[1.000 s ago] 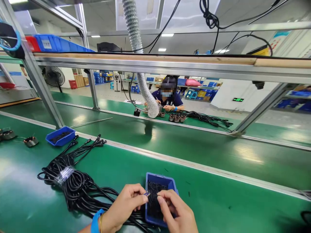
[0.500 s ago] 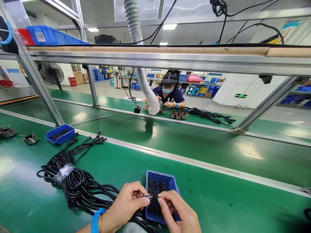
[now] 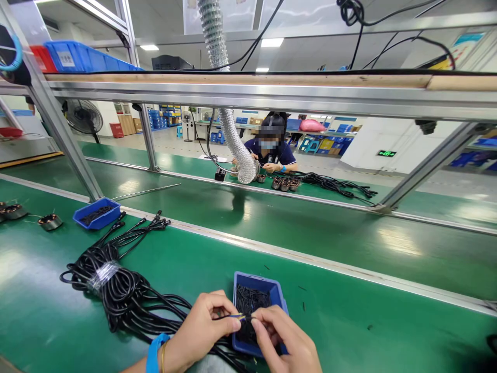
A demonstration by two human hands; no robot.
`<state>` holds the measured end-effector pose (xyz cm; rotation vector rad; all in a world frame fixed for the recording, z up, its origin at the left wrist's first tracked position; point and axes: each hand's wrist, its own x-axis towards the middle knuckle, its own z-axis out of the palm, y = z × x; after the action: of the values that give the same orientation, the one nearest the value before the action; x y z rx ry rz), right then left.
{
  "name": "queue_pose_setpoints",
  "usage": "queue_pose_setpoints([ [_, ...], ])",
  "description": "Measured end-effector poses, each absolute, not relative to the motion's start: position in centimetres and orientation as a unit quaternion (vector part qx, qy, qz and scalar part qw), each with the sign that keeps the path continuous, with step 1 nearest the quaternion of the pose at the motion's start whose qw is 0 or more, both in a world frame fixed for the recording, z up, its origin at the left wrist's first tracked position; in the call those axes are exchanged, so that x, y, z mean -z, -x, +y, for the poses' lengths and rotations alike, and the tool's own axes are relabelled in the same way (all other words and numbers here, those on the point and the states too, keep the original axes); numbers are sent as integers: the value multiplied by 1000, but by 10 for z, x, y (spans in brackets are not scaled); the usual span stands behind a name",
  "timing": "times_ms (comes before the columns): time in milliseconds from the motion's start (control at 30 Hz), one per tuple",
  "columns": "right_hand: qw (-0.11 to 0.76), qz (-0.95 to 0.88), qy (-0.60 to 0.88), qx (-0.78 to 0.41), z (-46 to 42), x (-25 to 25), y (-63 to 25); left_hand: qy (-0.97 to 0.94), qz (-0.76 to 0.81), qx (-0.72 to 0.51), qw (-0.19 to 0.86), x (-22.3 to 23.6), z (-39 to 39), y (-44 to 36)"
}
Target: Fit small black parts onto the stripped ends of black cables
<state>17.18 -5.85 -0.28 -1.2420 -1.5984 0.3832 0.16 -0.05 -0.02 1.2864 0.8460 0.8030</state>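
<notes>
My left hand (image 3: pixel 202 331), a blue band on its wrist, pinches the end of a thin wire (image 3: pixel 232 315) with a blue tip. My right hand (image 3: pixel 285 339) pinches a small black piece right at that wire tip. Both hands hover over the near edge of a small blue tray (image 3: pixel 267 288) filled with small black pieces. A bundle of black cables (image 3: pixel 116 290), bound with clear tape, lies on the green bench to the left and runs under my left hand.
A second blue tray (image 3: pixel 97 213) and round metal coils (image 3: pixel 49 221) sit at the far left. An aluminium frame (image 3: pixel 248 96) and a flexible duct (image 3: pixel 229 129) cross the view. Across the green conveyor (image 3: pixel 310 233) a person works beside more cables (image 3: pixel 330 184).
My fingertips have drawn closer together at the wire tip. The view tilted slightly between the first frame and now.
</notes>
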Motion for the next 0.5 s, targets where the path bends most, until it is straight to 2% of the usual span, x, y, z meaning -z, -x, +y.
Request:
queue_pose_setpoints([
  [500,450,-718,513,-133,-58,-3,-183,-557,376,-352,652,4,-1,-2],
])
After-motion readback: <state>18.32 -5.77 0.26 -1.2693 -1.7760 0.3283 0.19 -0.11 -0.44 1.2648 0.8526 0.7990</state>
